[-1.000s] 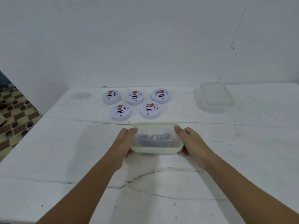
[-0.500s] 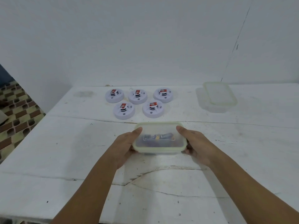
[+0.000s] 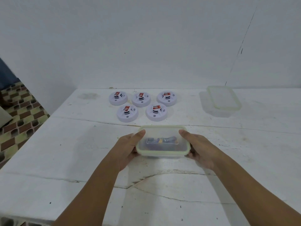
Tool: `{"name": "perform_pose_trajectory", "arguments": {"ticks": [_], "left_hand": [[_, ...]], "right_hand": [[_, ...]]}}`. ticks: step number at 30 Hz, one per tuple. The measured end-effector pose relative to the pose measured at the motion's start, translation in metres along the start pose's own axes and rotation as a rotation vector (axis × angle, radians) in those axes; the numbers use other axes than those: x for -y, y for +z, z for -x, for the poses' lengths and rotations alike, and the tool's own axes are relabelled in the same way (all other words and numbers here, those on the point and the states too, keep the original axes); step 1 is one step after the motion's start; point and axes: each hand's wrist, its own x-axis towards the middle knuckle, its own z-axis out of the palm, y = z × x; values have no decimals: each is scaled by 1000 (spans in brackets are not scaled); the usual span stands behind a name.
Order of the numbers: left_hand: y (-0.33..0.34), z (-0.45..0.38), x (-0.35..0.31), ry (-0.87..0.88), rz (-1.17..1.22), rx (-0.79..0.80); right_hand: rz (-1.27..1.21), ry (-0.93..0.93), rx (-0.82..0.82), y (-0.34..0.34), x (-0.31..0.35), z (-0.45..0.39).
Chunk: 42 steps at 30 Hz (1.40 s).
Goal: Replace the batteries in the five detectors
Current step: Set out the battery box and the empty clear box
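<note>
A clear lidded plastic container [image 3: 162, 152] with dark batteries [image 3: 161, 141] showing through the lid sits at the middle of the white table [image 3: 65, 152]. My left hand [image 3: 128, 149] grips its left end, thumb on the lid. My right hand [image 3: 198, 147] grips its right end the same way. Beyond it lie several round white detectors with red labels, three in a back row [image 3: 118, 98] [image 3: 141, 99] [image 3: 166, 98] and two in front [image 3: 127, 113] [image 3: 156, 112].
An empty clear container [image 3: 224, 100] stands at the back right of the table near the white wall. The table's left edge drops to a patterned tiled floor [image 3: 21, 115]. Cracks run across the tabletop.
Both hands stay on the lidded container; it seems slightly raised and nearer to me. The view has shifted a little.
</note>
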Motion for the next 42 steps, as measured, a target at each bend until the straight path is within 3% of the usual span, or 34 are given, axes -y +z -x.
{"name": "perform_pose_trajectory", "arguments": {"ticks": [9,12,15,18,21,24,29,33,37,42], "left_hand": [[7,11,-4,4,36,-59],[12,14,-3,64,-21,-233],[16,31,-3,27,-110,-436],[16,56,-8,-174,-143,-242],[21,73,-4,-279,-246,-39],[29,68,-1,-198,-185,-82],[38,44,2,-32,-172,-170],[40,31,3,-13,-209,-164],[32,22,0,-15,-189,-136],[28,18,2,-60,-195,-107]], "right_hand": [[-101,-24,-22,0,-4,4],[-70,-55,-82,1,1,5],[237,-200,-238,1,10,3],[392,-383,-196,4,20,-2],[470,-367,-100,13,25,-5],[549,-350,-151,11,21,-8],[461,-153,19,7,13,2],[445,-97,18,11,13,0],[211,-11,75,17,4,2],[98,0,88,19,-9,-2]]}}
